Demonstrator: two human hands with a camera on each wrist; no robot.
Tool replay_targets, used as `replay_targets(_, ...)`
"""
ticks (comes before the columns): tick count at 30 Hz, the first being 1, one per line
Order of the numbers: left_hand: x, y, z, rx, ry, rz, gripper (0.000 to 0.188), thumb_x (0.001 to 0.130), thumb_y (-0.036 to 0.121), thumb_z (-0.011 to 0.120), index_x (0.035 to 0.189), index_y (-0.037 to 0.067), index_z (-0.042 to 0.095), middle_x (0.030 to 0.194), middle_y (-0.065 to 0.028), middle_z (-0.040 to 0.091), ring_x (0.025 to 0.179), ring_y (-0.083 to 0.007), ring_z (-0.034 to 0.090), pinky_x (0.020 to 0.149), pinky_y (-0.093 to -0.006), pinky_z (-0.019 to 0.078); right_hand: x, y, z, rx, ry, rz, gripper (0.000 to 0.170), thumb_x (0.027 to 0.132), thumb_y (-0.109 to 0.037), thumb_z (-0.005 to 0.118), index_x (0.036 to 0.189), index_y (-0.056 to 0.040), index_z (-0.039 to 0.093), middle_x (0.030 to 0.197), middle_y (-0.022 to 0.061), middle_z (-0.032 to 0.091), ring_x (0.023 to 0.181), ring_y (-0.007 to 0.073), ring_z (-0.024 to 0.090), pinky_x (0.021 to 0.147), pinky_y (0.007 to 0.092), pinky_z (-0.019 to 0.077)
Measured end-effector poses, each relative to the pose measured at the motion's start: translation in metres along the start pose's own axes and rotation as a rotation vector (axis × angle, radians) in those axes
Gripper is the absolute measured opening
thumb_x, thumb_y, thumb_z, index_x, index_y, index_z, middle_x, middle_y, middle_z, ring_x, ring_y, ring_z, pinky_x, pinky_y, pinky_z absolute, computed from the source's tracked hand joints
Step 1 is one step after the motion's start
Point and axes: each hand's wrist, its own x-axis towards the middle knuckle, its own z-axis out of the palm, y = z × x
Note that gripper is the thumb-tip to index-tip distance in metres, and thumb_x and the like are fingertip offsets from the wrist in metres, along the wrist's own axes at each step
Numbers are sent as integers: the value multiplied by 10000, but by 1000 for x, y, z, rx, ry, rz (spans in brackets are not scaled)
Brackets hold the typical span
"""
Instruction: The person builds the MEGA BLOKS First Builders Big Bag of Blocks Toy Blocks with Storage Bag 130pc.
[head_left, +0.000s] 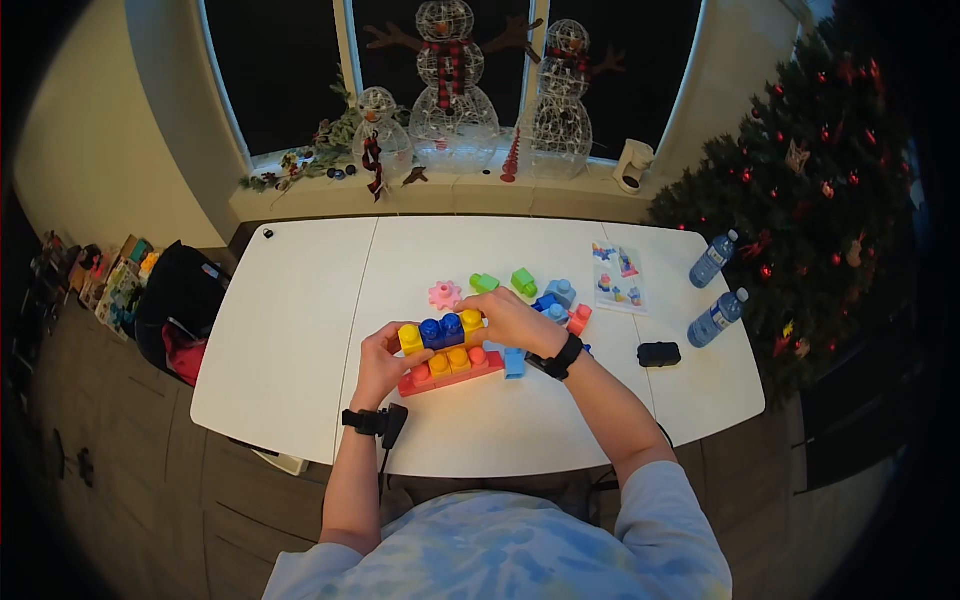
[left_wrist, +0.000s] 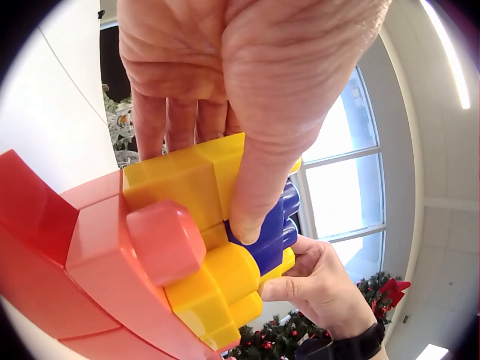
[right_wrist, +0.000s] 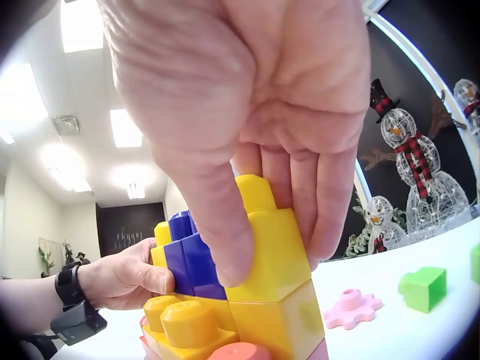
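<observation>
1. The upper row [head_left: 441, 338] of yellow and blue blocks is at the middle of the white table [head_left: 290, 330], atop a stack. Its long axis runs left to right, the right end slightly farther away: blue in the middle, a yellow block at either end.
2. Beneath it, on the near side, yellow and coral studs of the lower layer [head_left: 448, 366] show, above a red base [head_left: 455, 379] lying along much the same line. At the right end, the right wrist view shows the row's yellow block touching the layer below.
3. The left hand [head_left: 380, 365] pinches the row's left end, thumb on the near face, fingers behind; the gap between them is just the row's thickness.
4. The right hand [head_left: 517, 322] pinches the right end likewise, thumb bent down the near face. Each hand is nearest its own end, so the row spans the space between them.
5. Just right of the base lies a light-blue block [head_left: 514, 363]. Beyond the stack are a pink gear [head_left: 445, 295] and a green block [head_left: 523, 282]; farther right, a printed sheet [head_left: 620, 277].
</observation>
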Motion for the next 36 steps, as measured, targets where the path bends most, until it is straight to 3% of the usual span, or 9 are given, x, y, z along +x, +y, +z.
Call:
replay_targets(4,0,0,0,-31,0,-28,431,786,-22,849,1176,-32,664,1072,-82,727,977,-164,708,930,-319,584,6,9,-19,24,-12,-140,434,800,-141,822,1202,-29,702,1068,170,748,917,364,705,845,388,559)
replay_targets(7,0,0,-1,-9,3,-39,441,779,-23,855,1176,-32,664,1073,-79,724,982,-162,705,934,-321,584,23,30,-40,501,49,215,430,798,-182,806,1193,-41,708,1146,201,717,1084,339,656,1005,404,488)
replay_targets(10,-1,-3,-1,19,3,-48,450,774,11,871,1174,-26,670,1070,-88,730,1010,-172,710,941,-320,581,38,90,-15,218,277,330,411,820,-216,789,1184,-46,704,1112,177,729,1045,344,673,965,423,520)
replay_targets(12,0,-7,-1,-1,2,-34,449,773,16,874,1171,-26,670,1069,-86,729,1010,-171,710,943,-320,579,36,128,23,-285,316,111,440,815,-219,775,1215,-57,688,1052,155,735,983,362,688,889,438,564)
replay_targets(15,0,-7,-2,1,8,-21,445,772,6,872,1166,-26,668,1066,-74,725,996,-160,705,939,-316,579,42,151,56,-332,285,82,405,819,-189,748,1199,-66,678,1004,162,729,948,377,695,844,459,583)
replay_targets(22,-1,-5,-3,7,-4,-39,430,781,11,865,1162,-16,668,1076,-66,724,1011,-162,707,940,-308,576,54,106,31,-271,77,424,310,769,-153,760,1048,-71,655,960,189,715,969,390,695,807,468,579)
replay_targets(27,-2,2,-2,-4,-19,19,486,780,13,863,1221,-6,661,1122,-92,726,1086,-178,693,995,-320,554,53,16,-21,262,289,285,404,769,-133,799,1114,-55,605,1029,169,726,894,322,735,791,400,584)
replay_targets(29,-5,2,-1,-23,21,30,496,782,18,862,1234,-8,659,1141,-100,726,1108,-185,688,1019,-328,541,47,-23,-21,520,269,40,435,771,-103,805,1161,-48,618,1038,146,726,884,289,743,815,371,583)
replay_targets(36,-8,-2,-2,-64,110,31,502,766,67,887,1209,-28,671,1159,-128,731,1119,-207,696,1034,-356,534,48,-55,13,435,85,-148,359,824,-110,780,1157,-51,662,1014,122,726,938,233,724,836,350,576)
